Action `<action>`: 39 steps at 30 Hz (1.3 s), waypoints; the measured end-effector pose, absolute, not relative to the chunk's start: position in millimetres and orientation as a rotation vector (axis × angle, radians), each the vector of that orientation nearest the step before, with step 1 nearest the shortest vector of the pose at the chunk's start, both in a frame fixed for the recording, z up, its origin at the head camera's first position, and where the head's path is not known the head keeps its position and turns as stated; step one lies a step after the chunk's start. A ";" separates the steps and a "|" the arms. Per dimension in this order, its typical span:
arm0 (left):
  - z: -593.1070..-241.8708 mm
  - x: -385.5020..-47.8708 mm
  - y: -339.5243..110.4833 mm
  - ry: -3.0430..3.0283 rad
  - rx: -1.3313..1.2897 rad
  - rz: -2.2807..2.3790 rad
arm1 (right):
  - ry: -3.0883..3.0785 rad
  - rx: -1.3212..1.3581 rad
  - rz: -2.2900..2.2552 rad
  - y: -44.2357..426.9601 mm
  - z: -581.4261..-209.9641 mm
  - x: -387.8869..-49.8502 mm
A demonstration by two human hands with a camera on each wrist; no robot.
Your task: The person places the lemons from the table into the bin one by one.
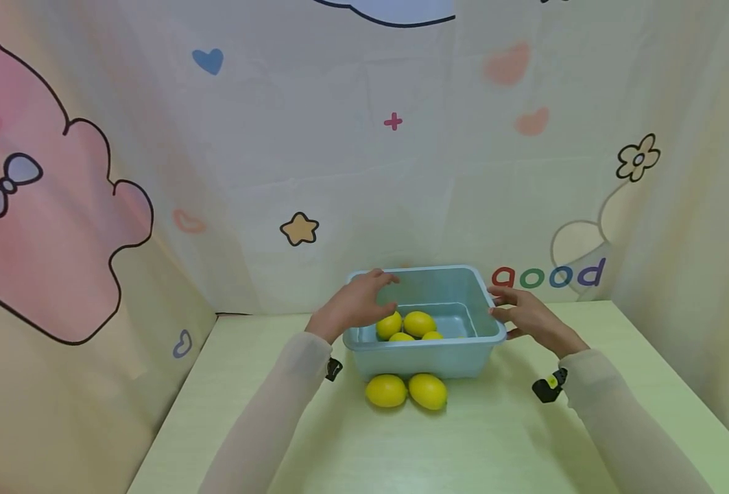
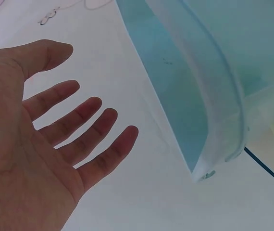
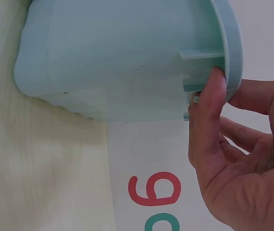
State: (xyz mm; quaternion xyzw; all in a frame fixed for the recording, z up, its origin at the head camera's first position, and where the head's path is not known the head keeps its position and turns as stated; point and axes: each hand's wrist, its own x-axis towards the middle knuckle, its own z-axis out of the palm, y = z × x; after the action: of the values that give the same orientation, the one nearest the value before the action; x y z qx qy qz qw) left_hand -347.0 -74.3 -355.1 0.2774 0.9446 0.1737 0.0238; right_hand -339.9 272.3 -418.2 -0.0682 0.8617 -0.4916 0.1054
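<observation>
A light blue plastic basin (image 1: 422, 360) stands on the table, with several yellow lemons (image 1: 420, 323) inside it. Two more lemons (image 1: 386, 391) lie side by side on the table, right by its front wall. My left hand (image 1: 354, 303) is at the basin's left side in the head view. In the left wrist view, the left hand (image 2: 55, 144) has its fingers spread and holds nothing, apart from the basin rim (image 2: 223, 82). On the other side, my right hand (image 1: 529, 317) pinches the basin's right rim, a finger under the lip (image 3: 233, 43) in the right wrist view.
The pale wooden table (image 1: 401, 453) ends at a printed cloth backdrop (image 1: 395, 178) close behind the basin. More cloth hangs along the left and right sides. Each wrist carries a small black camera (image 1: 548, 388).
</observation>
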 end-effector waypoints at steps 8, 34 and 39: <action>-355.6 -328.9 -77.6 2.974 0.915 0.504 | 2.546 -0.192 -1.455 272.3 -418.1 -340.7; -372.5 -276.4 -91.7 3.081 1.208 0.420 | 2.543 -0.173 -1.462 272.3 -420.9 -340.5; -379.0 -265.5 -95.7 3.100 1.285 0.409 | 2.544 -0.171 -1.457 271.8 -419.7 -340.8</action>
State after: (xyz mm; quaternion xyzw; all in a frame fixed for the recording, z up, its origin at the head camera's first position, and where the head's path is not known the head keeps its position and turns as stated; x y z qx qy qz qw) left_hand -265.5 -95.7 -379.0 0.3775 0.9104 0.1203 -0.1193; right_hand -340.8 271.8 -419.7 -0.0578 0.8617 -0.4935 0.1023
